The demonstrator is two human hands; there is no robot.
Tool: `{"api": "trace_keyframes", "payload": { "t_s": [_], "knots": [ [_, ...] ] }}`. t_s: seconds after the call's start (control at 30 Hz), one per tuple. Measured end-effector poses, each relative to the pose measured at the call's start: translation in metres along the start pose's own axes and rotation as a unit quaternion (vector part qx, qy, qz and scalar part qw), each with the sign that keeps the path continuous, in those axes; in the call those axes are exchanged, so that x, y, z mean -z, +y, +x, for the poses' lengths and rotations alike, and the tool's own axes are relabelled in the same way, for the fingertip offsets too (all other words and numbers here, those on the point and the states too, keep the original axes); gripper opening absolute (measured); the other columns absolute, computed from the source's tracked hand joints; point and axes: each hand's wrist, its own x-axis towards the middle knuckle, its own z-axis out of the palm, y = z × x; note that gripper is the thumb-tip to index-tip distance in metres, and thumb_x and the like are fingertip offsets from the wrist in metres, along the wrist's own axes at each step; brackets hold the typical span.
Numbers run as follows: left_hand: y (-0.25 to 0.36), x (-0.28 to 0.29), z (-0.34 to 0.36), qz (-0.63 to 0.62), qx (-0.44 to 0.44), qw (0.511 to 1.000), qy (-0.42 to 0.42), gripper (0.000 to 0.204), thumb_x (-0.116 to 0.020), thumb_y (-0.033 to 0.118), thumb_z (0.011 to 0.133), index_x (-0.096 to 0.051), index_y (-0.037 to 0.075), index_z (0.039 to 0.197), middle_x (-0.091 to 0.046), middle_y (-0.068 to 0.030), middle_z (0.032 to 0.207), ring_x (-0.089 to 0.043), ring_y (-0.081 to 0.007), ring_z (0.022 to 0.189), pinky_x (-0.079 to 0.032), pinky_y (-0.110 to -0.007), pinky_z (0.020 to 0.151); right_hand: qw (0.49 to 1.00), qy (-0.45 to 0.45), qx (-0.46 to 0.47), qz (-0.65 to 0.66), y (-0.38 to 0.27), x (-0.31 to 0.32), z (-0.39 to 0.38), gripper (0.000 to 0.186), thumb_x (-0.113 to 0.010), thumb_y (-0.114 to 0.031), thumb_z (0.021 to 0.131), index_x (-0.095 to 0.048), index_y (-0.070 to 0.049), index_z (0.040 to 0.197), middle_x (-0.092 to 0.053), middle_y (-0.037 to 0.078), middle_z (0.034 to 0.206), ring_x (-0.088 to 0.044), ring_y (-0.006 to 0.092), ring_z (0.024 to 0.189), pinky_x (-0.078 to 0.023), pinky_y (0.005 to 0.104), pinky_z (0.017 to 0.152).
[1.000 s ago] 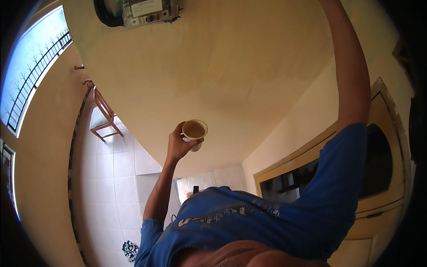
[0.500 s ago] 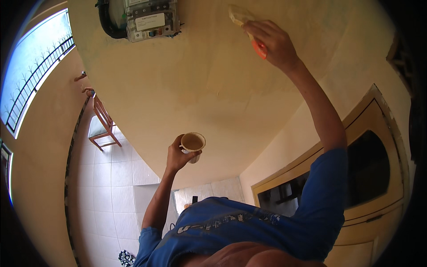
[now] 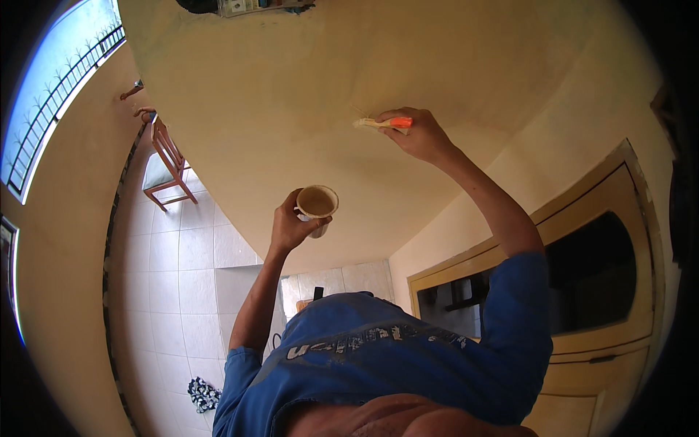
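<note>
Home room: tiled floor [image 3: 175, 291], wooden chair [image 3: 166, 164], doorway [image 3: 582, 277].

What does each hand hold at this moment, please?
Left hand: closed on a cup of beige paint.
Right hand: closed on an orange-handled brush, against the wall.

Two hands: the left hand [image 3: 290, 227] grips one cup [image 3: 317, 206], the right hand [image 3: 421, 137] grips one brush [image 3: 384, 124] with an orange handle. One cup, filled with a beige liquid. One brush, its pale bristles against the wall [image 3: 291, 87]. One wooden chair [image 3: 166, 162] on the tiled floor [image 3: 182, 291]. One window [image 3: 51, 95] with a railing behind it, at upper left. One boxed fixture [image 3: 251, 6] at the top edge of the wall, cut off by the frame. One wooden door frame [image 3: 604, 240] at right. One dark patterned cloth [image 3: 204, 394] lying on the floor. One person in a blue shirt [image 3: 378, 357].
</note>
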Motion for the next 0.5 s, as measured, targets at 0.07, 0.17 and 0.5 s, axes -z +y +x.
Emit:
{"api": "trace_keyframes", "payload": {
  "t_s": [0.07,0.17,0.5],
  "knots": [
    [-0.004,0.0,0.0,-0.004,-0.002,1.0,-0.002,0.079,-0.097,0.032,0.07,-0.062,-0.004,0.131,-0.075,-0.0178,0.116,-0.074,-0.0277,0.109,-0.061,-0.042,0.094,0.999,0.016,0.028,-0.011,0.01,-0.011,0.008,0.022,-0.072,-0.019,0.096,-0.075,-0.011,0.116,-0.076,0.011,0.102,-0.072,0.0296,0.09,-0.058,0.0393,0.081],
    [-0.006,0.0,-0.002,-0.005,-0.001,1.0,0.002,0.078,-0.097,0.032,0.071,-0.062,-0.004,0.131,-0.075,-0.0178,0.115,-0.074,-0.0276,0.109,-0.061,-0.042,0.094,0.995,0.025,0.083,-0.049,0.013,0.003,0.029,0.022,-0.072,-0.021,0.095,-0.075,-0.011,0.114,-0.075,0.012,0.099,-0.071,0.0311,0.088,-0.058,0.0406,0.08],
    [-0.005,0.006,-0.006,-0.002,0.0,1.0,0.025,0.075,-0.096,0.028,0.071,-0.062,-0.003,0.131,-0.075,-0.0175,0.116,-0.074,-0.0279,0.108,-0.06,-0.042,0.093,0.977,0.098,0.107,-0.158,-0.071,0.139,0.112,0.021,-0.075,-0.009,0.092,-0.074,-0.003,0.112,-0.076,0.011,0.1,-0.073,0.0227,0.09,-0.059,0.0343,0.082]
  ]
}}
